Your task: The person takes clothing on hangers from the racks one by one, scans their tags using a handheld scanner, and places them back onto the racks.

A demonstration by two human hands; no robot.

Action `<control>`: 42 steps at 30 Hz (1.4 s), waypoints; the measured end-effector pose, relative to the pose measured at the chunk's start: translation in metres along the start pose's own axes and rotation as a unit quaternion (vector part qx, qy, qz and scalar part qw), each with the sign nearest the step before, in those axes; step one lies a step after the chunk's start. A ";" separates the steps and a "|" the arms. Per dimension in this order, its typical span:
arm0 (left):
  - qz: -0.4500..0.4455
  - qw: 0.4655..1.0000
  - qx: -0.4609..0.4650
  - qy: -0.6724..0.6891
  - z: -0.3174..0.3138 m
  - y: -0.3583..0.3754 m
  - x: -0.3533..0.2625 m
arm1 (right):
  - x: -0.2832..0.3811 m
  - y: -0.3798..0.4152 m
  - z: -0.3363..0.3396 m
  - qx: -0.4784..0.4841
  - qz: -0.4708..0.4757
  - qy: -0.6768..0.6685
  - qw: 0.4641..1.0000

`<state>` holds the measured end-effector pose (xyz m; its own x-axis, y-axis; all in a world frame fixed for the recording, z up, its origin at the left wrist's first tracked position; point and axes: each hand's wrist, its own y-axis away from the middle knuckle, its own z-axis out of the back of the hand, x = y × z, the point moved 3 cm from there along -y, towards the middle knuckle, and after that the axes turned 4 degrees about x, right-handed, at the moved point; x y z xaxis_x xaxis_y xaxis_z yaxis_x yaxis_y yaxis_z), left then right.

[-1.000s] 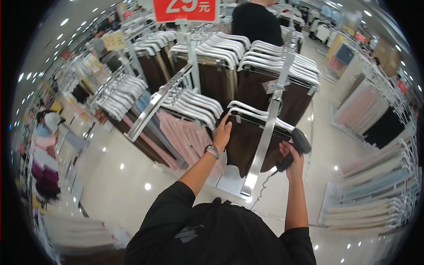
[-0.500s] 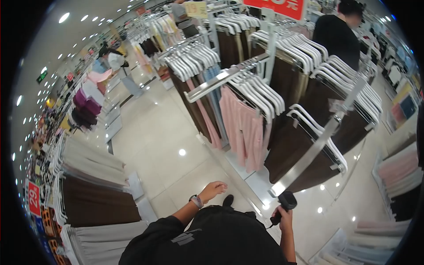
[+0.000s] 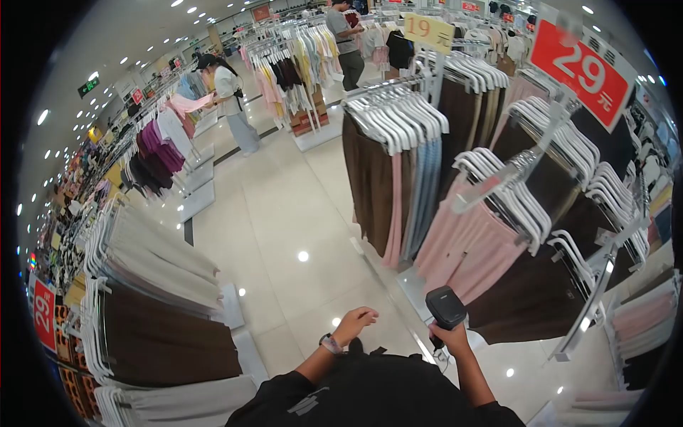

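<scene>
Head view: in right hand (image 3: 451, 337), black handheld scanner (image 3: 447, 306), raised near bottom middle, with fingers closed around its handle. Handle mostly covered by this hand; thin cable below only partly seen, hard to follow beside the black shirt (image 3: 370, 395). Left hand (image 3: 354, 324) in the air over the floor (image 3: 284, 220), fingers loosely bent and a little apart. Just beyond the scanner, pink garments (image 3: 459, 249) on white hangers, with lower edge partly hidden behind it. To the right, brown garments (image 3: 523, 302), partly crossed by metal rail (image 3: 587, 317). Red sign (image 3: 582, 67) with number 29, blurred at upper part. At left edge, orange crates (image 3: 70, 358), partly behind hangers and cut by the dark border; cannot tell their contents. Under a far rack, brown box (image 3: 306, 122), too small for seeing inside.
</scene>
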<state>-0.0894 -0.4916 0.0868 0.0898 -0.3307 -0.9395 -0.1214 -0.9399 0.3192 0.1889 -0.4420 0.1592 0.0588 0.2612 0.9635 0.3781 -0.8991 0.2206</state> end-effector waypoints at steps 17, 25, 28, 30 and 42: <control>0.032 0.959 -0.261 0.105 0.228 0.072 0.007 | 0.074 -0.275 -0.175 -0.035 0.109 -0.092 0.989; 0.083 0.935 -0.328 0.106 0.309 0.021 -0.017 | 0.143 -0.434 -0.198 -0.066 0.243 -0.136 0.958; 0.079 0.946 -0.305 0.080 0.332 -0.032 -0.061 | 0.162 -0.480 -0.199 -0.087 0.266 -0.191 0.941; 0.072 0.953 -0.291 0.055 0.349 -0.074 -0.090 | 0.166 -0.503 -0.197 -0.094 0.270 -0.204 0.936; 0.066 0.985 -0.155 0.021 0.398 -0.241 -0.169 | 0.160 -0.520 -0.210 -0.160 0.193 -0.275 0.928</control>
<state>-0.4686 -0.1749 0.1185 0.1350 -0.4487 -0.8834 0.1730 -0.8672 0.4669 -0.1922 -0.0065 0.2305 0.6289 -0.0418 0.7764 -0.0583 -0.9983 -0.0065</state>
